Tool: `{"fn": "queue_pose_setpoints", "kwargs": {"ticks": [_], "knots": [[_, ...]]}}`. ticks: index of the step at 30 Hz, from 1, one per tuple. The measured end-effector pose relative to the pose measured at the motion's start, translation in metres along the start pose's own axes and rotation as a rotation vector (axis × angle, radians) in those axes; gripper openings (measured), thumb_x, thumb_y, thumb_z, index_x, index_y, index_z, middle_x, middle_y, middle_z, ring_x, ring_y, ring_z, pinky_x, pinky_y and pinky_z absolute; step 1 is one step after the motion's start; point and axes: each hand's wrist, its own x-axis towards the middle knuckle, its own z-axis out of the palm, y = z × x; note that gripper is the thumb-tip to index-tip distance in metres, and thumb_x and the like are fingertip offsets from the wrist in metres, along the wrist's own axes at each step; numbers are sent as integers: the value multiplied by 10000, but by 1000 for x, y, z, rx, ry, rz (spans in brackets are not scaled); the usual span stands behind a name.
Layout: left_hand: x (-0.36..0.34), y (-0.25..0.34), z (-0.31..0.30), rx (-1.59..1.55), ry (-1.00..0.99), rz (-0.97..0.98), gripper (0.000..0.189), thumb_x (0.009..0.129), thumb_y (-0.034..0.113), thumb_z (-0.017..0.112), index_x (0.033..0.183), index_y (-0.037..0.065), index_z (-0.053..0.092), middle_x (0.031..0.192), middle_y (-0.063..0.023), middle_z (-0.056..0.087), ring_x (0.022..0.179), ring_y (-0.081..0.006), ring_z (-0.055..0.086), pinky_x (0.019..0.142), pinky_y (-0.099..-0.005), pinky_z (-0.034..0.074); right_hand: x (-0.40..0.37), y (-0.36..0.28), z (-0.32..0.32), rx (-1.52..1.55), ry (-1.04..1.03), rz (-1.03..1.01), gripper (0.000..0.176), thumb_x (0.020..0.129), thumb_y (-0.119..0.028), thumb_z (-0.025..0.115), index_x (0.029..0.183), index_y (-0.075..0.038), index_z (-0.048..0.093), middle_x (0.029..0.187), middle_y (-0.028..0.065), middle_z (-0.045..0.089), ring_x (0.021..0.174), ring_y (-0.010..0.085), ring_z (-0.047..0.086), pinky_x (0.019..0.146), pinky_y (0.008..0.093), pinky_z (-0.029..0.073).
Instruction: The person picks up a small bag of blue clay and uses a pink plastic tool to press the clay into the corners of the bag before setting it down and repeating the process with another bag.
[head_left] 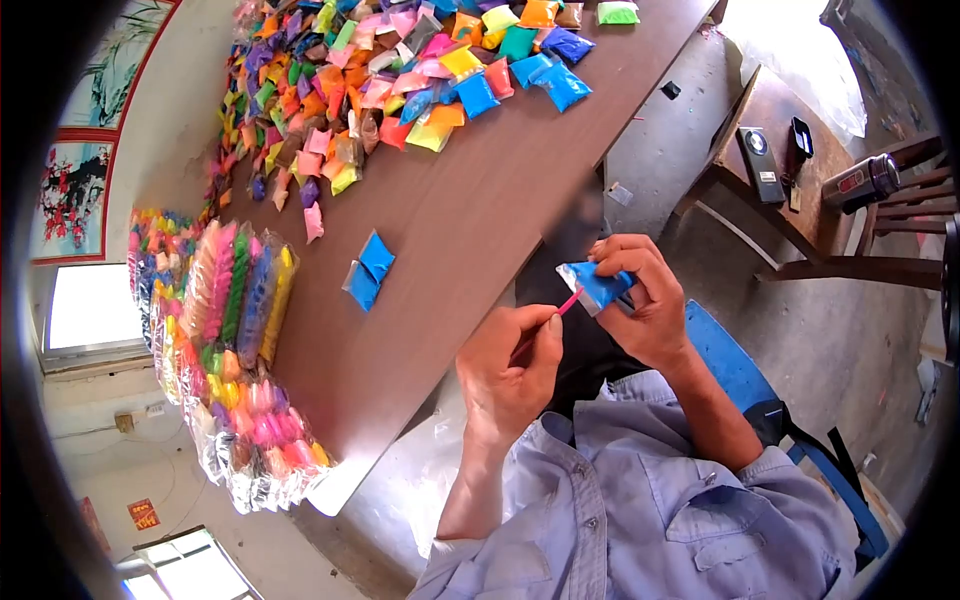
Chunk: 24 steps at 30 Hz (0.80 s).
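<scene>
My right hand (648,300) is closed on a small clear plastic packet with bright blue filling (600,287), held up past the table's edge. Between the thumb and fingers of my left hand (512,365) is a thin pink stick (569,301). Its far end meets the packet's clear edge, which faces my left hand. On the brown table (430,260), two more blue packets (369,270) lie side by side, apart from both hands.
A large heap of small coloured packets (350,95) covers the table's far part. Bundled clear bags of coloured packets (225,310) line its left side. To the right, a wooden stool (735,185) bears a dark device (762,165) and a flask (862,183).
</scene>
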Motion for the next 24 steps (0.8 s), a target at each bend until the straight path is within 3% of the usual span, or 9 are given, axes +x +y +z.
{"fn": "queue_pose_setpoints", "kwargs": {"ticks": [7,13,17,24], "knots": [[15,-22,6,220,139,132,90,965,56,766,1022,-13,759,843,-106,746,706,-126,687,649,-281,549,23,18,16,-385,111,-211,396,704,149,771,1023,-32,624,1152,167,642,1099,380,677,976,435,553],[42,-55,17,255,191,121,96,976,80,757,1019,-6,755,875,-142,755,734,-194,729,674,-327,579,39,44,51,-575,138,-189,434,718,117,800,1092,-21,627,1225,196,576,1233,416,575,1028,460,493],[55,-79,22,315,190,157,75,950,60,766,1016,27,749,872,-145,745,706,-273,730,635,-367,583,35,42,57,-570,88,-167,428,733,102,817,1104,-23,644,1220,191,572,1210,410,587,1016,445,504],[66,-89,25,330,146,196,78,945,61,775,1016,40,750,869,-117,728,709,-279,721,620,-378,572,26,43,57,-570,76,-103,401,753,26,862,1112,-52,701,1192,156,627,1170,354,621,974,420,531]]}}
